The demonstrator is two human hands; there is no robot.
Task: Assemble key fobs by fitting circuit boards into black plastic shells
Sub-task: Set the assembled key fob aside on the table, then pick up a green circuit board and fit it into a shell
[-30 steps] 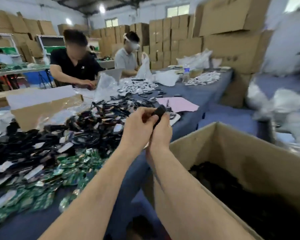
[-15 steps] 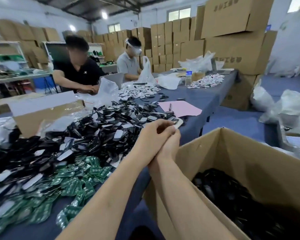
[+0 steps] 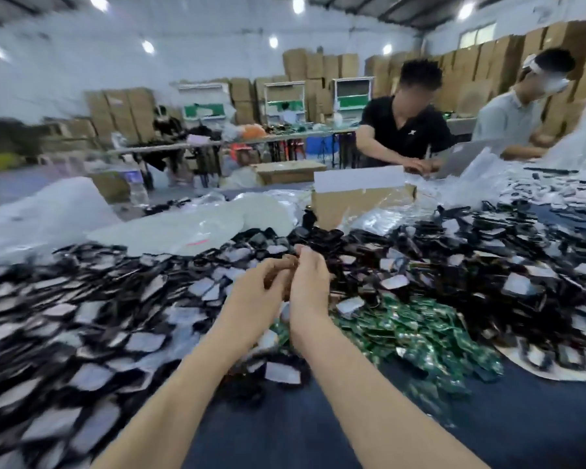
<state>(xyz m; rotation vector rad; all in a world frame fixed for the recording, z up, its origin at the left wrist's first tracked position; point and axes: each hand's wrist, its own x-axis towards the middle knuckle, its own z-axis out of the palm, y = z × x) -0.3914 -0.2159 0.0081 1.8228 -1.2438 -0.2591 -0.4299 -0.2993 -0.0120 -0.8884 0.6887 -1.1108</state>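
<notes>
Left hand (image 3: pixel 261 292) and right hand (image 3: pixel 310 282) are hovering together over the black shells (image 3: pixel 82 316) pile, fingers curling inward and touching, anything pinched too blurred to tell, green circuit boards (image 3: pixel 413 330) lying just right.

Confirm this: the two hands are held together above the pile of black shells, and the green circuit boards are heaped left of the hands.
The side is wrong. The head view shows the green circuit boards heaped right of the hands. The left hand and right hand are indeed held together above the pile of black shells.
</notes>
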